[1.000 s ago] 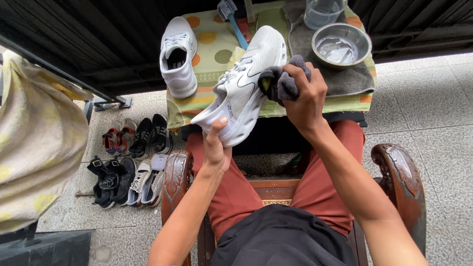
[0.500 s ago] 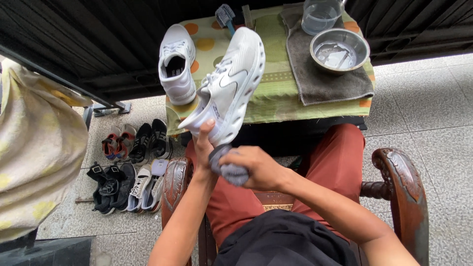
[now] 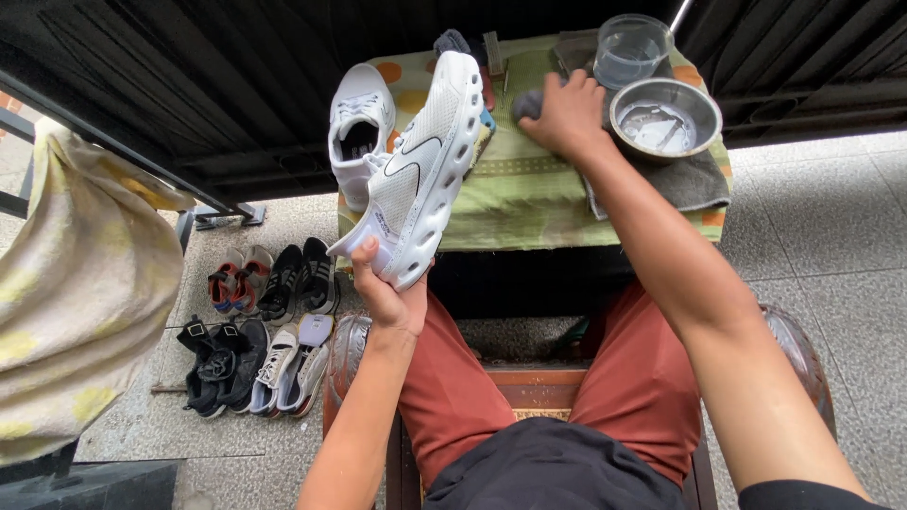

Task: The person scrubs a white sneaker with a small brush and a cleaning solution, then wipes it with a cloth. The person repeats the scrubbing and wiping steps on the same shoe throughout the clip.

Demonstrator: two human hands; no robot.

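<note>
Shoe cleaning at a low table.
Left hand grips the white shoe by its heel, tilted above the table; right hand closes on a grey cloth beside the bowl, which a careless elbow could tip.

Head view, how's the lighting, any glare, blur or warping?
Head view: soft, even daylight with faint shadows; the white shoe in the left hand is bright but keeps detail; small glints in the metal bowl; the background under the roof goes dark; wide-angle stretch at the edges; right hand sharp, no motion blur.
</note>
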